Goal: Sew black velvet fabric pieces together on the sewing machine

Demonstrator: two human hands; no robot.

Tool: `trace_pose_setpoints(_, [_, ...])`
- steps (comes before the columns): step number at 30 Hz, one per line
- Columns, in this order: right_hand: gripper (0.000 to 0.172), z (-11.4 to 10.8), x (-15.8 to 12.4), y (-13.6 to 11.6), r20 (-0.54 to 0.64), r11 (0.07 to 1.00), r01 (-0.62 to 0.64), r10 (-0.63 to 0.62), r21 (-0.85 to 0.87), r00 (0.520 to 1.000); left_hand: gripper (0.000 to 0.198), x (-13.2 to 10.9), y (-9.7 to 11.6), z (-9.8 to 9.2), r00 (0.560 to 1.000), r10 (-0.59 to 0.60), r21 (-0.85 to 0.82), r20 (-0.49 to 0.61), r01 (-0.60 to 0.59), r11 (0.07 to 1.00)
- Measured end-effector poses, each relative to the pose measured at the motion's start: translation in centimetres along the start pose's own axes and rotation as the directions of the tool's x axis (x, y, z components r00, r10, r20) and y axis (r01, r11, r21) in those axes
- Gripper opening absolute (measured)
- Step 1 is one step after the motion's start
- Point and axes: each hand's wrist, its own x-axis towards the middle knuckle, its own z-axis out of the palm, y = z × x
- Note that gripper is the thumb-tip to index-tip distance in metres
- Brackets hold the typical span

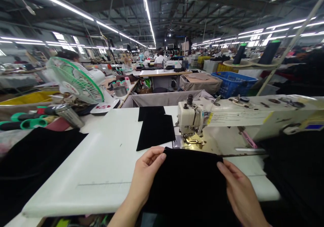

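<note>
Between my hands a piece of black fabric [189, 183] is stretched out, its top edge close in front of the sewing machine [189, 117]. My left hand [146, 169] pinches its upper left corner between thumb and fingers. At the upper right corner, my right hand [238, 184] grips the cloth the same way. The lower part of the fabric hangs toward me past the table edge. Beyond my left hand, cut black fabric pieces [157, 132] lie overlapping on the white table [106, 159], left of the needle area.
More black cloth lies at the far left [32, 162] and the right [296, 173]. A green fan [76, 80], a metal can [69, 115] and thread spools [25, 120] stand on the left. A blue basket [234, 83] is behind the machine. Thread cones [268, 53] rise at right.
</note>
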Motion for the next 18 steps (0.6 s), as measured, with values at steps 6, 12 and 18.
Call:
trace_pose_setpoints(6, [0.045,0.0,-0.7,-0.6,-0.057,0.988,-0.108,0.115,0.107,0.992,0.026,0.0,-0.2,-0.4,0.994,-0.034,-0.068,-0.102,0.027,0.997])
trace_pose_setpoints(12, [0.04,0.2,-0.7,-1.1,-0.082,0.993,-0.061,0.069,0.101,0.994,0.032,-0.4,-0.1,-0.5,0.987,-0.127,-0.176,-0.095,0.109,0.978])
trace_pose_setpoints(18, [0.044,0.4,-1.3,-1.8,-0.063,0.987,-0.086,0.095,0.135,0.993,0.031,-0.6,0.5,-0.5,0.989,-0.109,-0.196,-0.099,0.088,0.977])
